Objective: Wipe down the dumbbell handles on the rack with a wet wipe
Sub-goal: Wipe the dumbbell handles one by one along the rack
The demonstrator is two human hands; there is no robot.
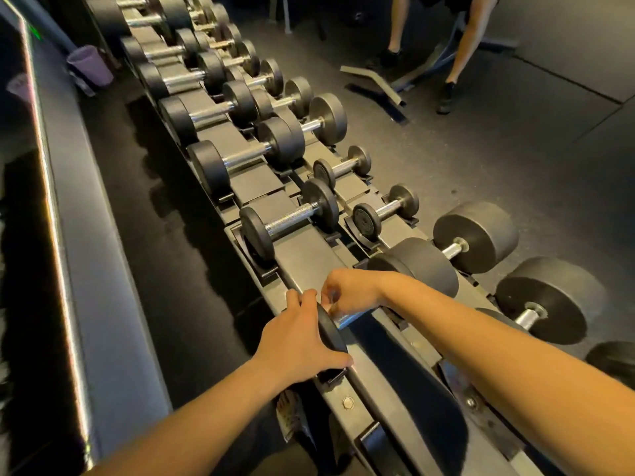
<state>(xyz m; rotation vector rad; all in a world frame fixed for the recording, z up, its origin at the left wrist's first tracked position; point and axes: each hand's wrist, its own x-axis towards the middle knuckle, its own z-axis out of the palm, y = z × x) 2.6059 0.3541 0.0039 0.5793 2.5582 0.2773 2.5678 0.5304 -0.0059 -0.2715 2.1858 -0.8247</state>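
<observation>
OK, I'm looking down the rack (309, 259) from its near end, top tier running away toward the far left. L hand (302, 334) is clamped on the back end plate of the nearest dumbbell (331, 333): fingers hooked over the plate's rim, thumb braced low on its near side. R hand (350, 292) sits right beside it, knuckles up, fingers curled down round the chrome handle (345, 319). There's a pale scrap pinched between those fingers, the wet wipe (329, 304), mostly hidden, pressed vs. the handle's back end. The next dumbbell (288, 221) along the top tier lies untouched. The heavy dumbbells (474, 235) are on the lower tier at the rack's front edge. A purple container (90, 65) is on the ledge behind the rack. Far off there's a person's legs (457, 46) by a bench (378, 84).
</observation>
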